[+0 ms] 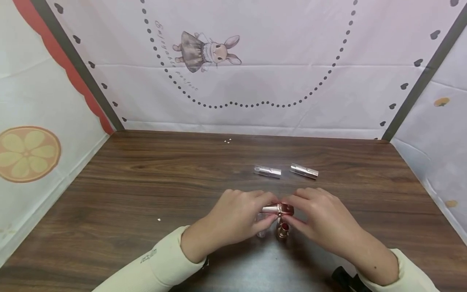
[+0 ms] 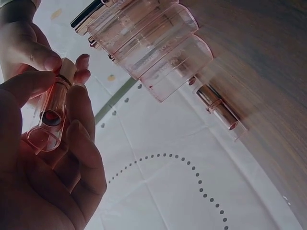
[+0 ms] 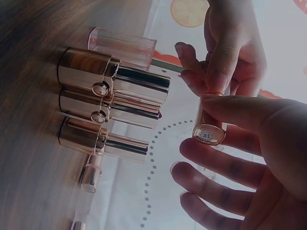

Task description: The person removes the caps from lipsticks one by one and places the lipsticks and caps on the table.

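Note:
Both hands meet over one lipstick (image 1: pixel 286 209) at the near middle of the table. My left hand (image 1: pixel 237 215) holds the end with the clear cap (image 2: pixel 42 138), thumb and fingers curled round it. At the other end, my right hand (image 1: pixel 324 219) pinches the rose-gold base (image 3: pixel 209 135) between thumb and forefinger, its other fingers spread apart. Just below them, uncapped lipsticks (image 3: pixel 115 79) stand upright in a row, partly hidden by the hands in the head view. A clear cap (image 3: pixel 122 48) stands beside that row; several clear caps (image 2: pixel 177 67) show in the left wrist view.
Two slim clear-and-silver tubes, one on the left (image 1: pixel 268 171) and one on the right (image 1: pixel 304 171), lie beyond the hands. White crumbs (image 1: pixel 228 141) dot the wooden table (image 1: pixel 146 174). Patterned cloth walls (image 1: pixel 273 48) enclose its back and sides. Something black (image 1: pixel 344 279) sits by the right sleeve.

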The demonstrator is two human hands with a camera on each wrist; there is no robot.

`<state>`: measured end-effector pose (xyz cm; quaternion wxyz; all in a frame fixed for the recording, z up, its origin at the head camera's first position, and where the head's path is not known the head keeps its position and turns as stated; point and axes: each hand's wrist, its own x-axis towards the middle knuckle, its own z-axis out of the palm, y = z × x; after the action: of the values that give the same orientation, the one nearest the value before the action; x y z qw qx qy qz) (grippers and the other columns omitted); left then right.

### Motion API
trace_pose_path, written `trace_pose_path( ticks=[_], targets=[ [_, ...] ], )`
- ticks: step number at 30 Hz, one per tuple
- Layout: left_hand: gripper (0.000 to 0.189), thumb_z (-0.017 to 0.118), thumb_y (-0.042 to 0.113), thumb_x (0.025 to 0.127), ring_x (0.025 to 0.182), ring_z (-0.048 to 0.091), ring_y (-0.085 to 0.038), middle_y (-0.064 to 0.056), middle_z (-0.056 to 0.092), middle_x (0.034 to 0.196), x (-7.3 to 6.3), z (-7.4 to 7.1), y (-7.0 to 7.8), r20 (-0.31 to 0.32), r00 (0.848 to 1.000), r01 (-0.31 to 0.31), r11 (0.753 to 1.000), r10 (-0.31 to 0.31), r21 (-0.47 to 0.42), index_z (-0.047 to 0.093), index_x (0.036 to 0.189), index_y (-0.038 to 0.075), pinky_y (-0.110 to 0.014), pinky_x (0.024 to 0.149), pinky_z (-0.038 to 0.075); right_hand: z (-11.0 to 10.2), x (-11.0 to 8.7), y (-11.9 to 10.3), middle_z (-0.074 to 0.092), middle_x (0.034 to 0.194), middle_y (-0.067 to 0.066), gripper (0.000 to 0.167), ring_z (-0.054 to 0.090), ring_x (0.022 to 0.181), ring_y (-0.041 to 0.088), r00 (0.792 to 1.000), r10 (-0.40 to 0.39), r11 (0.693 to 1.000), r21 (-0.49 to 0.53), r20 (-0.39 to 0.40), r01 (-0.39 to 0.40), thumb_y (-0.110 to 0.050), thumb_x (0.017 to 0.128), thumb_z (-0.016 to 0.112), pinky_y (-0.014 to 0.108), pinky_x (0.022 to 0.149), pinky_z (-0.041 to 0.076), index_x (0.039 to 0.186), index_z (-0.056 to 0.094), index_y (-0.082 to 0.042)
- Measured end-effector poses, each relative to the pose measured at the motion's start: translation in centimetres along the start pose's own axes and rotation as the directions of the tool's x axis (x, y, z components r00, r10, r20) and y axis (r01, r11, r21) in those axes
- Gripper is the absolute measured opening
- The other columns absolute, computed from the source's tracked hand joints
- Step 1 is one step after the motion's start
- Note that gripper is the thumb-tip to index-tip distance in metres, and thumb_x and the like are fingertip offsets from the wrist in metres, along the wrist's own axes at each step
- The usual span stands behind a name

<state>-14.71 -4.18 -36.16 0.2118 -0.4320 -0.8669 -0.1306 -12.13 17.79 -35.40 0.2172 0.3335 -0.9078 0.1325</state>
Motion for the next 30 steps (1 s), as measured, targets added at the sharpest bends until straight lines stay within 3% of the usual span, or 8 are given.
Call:
trace_pose_path(
  ticks=[12, 30],
  targets=[
    [0.019, 0.071, 0.037, 0.089, 0.050, 0.044, 0.000, 0.014, 0.068, 0.077, 0.04, -0.13, -0.09, -0.025, 0.998, 0.057, 0.998, -0.057, -0.001, 0.070, 0.104, 0.025, -0.019, 0.043, 0.028, -0.17, 0.14, 0.33, 0.060, 0.090, -0.008, 0.033, 0.054, 0.072, 0.004, 0.998, 0.031, 0.999, 0.011, -0.045, -0.031, -0.016, 0.070, 0.091, 0.023, 0.059, 0.045, 0.100, 0.076, -0.022],
    [0.022, 0.071, 0.038, 0.090, 0.051, 0.046, -0.001, 0.013, 0.071, 0.082, -0.02, -0.01, -0.07, -0.019, 0.996, 0.085, 0.996, -0.085, 0.001, 0.069, 0.106, 0.024, -0.019, 0.043, 0.031, -0.14, 0.21, 0.58, 0.062, 0.089, -0.009, 0.031, 0.055, 0.073, 0.006, 0.998, 0.044, 0.999, -0.016, -0.045, -0.045, -0.020, 0.071, 0.091, 0.027, 0.061, 0.046, 0.099, 0.077, -0.021]
  ],
)
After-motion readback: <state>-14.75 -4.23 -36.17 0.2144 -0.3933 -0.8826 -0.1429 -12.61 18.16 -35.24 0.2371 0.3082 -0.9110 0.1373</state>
